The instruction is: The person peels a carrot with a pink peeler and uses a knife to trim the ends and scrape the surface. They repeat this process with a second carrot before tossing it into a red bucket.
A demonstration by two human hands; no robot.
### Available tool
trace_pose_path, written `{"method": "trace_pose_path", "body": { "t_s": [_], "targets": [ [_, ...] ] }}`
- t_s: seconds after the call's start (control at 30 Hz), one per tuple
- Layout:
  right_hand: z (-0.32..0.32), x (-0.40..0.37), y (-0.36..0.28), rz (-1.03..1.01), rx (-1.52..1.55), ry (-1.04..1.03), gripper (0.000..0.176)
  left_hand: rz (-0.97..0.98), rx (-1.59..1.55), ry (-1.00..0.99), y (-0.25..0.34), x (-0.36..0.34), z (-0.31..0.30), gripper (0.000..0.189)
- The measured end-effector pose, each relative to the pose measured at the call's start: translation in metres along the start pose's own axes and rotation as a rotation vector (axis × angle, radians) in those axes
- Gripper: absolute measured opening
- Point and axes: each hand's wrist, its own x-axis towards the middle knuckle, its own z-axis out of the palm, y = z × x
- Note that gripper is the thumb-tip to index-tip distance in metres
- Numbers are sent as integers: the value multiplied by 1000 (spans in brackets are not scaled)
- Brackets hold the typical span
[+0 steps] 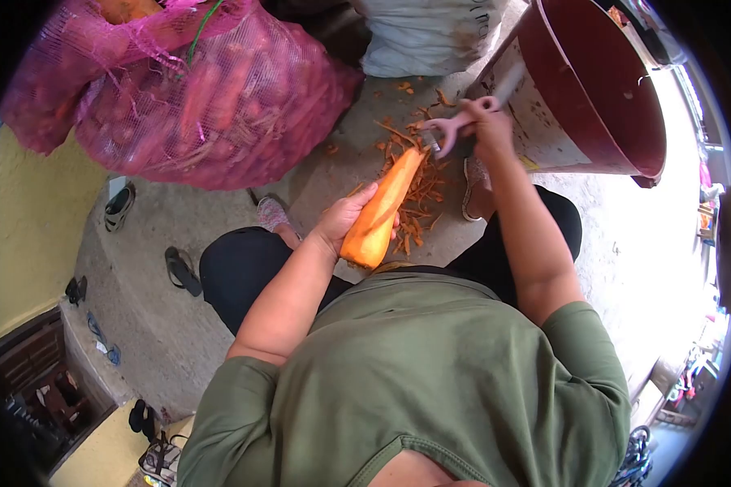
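A large carrot [382, 213], mostly peeled bright orange with a darker strip along it, is held by its thick end in my left hand [348, 217]. It tilts up and to the right. My right hand [489, 128] is wrapped round the handle of a pink peeler [451, 130]. The peeler's forked head is at the carrot's narrow tip; whether the blade touches it cannot be made out. Below the carrot, orange peelings [421, 195] lie scattered on the concrete floor between my feet.
A pink mesh sack [219, 105] full of carrots stands at the upper left. A white sack [430, 36] is at the top middle. To the right leans a large dark-red bucket [544, 97]. Loose sandals, one a dark flip-flop [183, 271], lie at the left.
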Motion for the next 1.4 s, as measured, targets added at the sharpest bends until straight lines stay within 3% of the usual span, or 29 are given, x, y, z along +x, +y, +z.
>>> {"method": "trace_pose_path", "body": {
  "t_s": [0.03, 0.13, 0.17, 0.2, 0.23, 0.3, 0.37, 0.5, 0.57, 0.67, 0.73, 0.77, 0.83, 0.9, 1.03, 1.1, 1.2, 1.27, 1.37, 1.4],
  "targets": [
    [-18, 15, 1, -95, -99, 96, 14, -19, 5, 27, 4, -3, 2, 41],
    [0, -10, -7, 65, 192, -100, 14, -48, 22, 95, 11, -6, 5, 42],
    [31, -48, -23, 155, 140, -107, 14, -32, 35, 112, 10, -3, 1, 42],
    [42, -67, -14, 178, 222, -280, 13, -16, 48, 133, 8, -1, -2, 42],
    [56, -94, -18, 171, 12, -341, 12, -2, 50, 143, 7, 0, -1, 42],
    [70, -122, -6, 273, 64, -658, 11, 23, 60, 160, 5, 3, 3, 42],
    [70, -114, -2, 275, 1, -613, 13, 17, 68, 77, 3, 3, 0, 41],
    [28, -28, 5, 135, 200, -133, 13, -115, -23, -83, 0, 2, -8, 42],
    [-5, 5, 11, -9, -9, 61, 11, -160, -50, -75, -1, 0, -8, 43],
    [10, -16, 1, 76, 214, -75, 11, -106, -9, -37, 6, -4, -3, 44],
    [46, -70, -13, 178, 229, -286, 15, -56, -12, -65, 6, -1, -3, 44],
    [56, -91, -15, 171, 4, -367, 14, -31, -13, -77, 6, 0, -2, 44],
    [71, -123, -9, 259, 40, -623, 14, -31, -8, -52, 3, 4, -6, 43],
    [73, -116, -5, 245, -62, -593, 15, -27, -6, -28, 0, 7, -11, 42],
    [27, -19, 8, 150, 132, -58, 14, -73, 52, -30, -2, -2, -1, 44],
    [-1, 5, 10, 49, 112, 34, 14, -90, 62, 19, 1, -5, -2, 45],
    [40, -46, -12, 146, 208, -143, 11, -42, 35, 60, 2, -4, -3, 46],
    [61, -90, -15, 198, 78, -349, 12, 45, 9, 7, 2, 1, -5, 47],
    [71, -116, -3, 275, 53, -690, 18, -30, 48, 69, 2, 3, -8, 46],
    [69, -109, 0, 261, 43, -583, 17, -53, 46, 75, 4, 0, -5, 45]
  ]
}}
